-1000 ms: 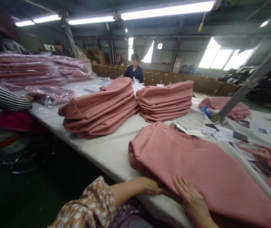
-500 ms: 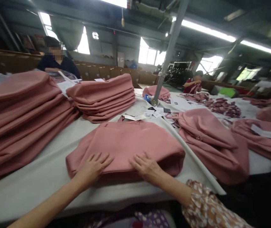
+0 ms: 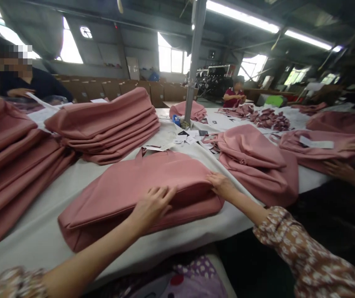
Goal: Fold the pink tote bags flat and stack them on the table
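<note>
A pink bag (image 3: 152,176) lies flat on the white-covered table in front of me, its base edge towards me and a short strap at its far side. My left hand (image 3: 154,205) rests on the bag's near edge, fingers stretched out over the panel. At the bag's right end, my right hand (image 3: 222,185) has its fingers bent around the corner seam, pinching the material; the thumb is mostly hidden. White and dark tags (image 3: 189,137) lie just beyond the bag.
Stacked pink bags (image 3: 112,124) and a taller pile (image 3: 6,165) stand at left. More pink bags (image 3: 254,161) lie right of a metal post (image 3: 192,70). Another person's hand (image 3: 343,170) touches a bag at far right. Two people are across the table.
My left hand has slid right along the near edge. My right hand has moved from the panel to the right corner. The view has turned right, and another person's hands have appeared.
</note>
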{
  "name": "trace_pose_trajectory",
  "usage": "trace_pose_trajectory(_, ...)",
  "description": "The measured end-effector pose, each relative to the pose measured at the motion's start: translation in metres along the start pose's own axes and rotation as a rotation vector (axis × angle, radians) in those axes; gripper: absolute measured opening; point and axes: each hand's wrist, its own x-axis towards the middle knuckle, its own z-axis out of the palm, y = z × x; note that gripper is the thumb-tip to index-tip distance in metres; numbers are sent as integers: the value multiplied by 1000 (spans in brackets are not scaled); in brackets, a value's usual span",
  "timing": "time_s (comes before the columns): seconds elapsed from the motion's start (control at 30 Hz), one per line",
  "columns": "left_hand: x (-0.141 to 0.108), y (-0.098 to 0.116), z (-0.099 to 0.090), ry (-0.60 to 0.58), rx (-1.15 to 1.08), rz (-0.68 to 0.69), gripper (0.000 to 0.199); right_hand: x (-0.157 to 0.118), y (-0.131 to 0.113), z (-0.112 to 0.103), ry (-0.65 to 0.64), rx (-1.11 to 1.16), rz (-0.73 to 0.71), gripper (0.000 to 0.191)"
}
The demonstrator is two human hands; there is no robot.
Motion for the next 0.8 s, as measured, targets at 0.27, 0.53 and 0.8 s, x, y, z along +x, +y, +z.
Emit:
trace_pose_trajectory(0.27, 101, 23, 6, -147, 21, 178, 72, -72, -49, -2, 148, 51, -130, 33)
trace_pose_trajectory(0.53, 79, 32, 14, -285, -69, 488, 57, -78, -58, 49, -129, 158, 118, 45)
trace_pose_trajectory(0.8, 61, 37, 71, -312, -262, 430, 53, -74, -60, 48, -214, 219, 182, 41)
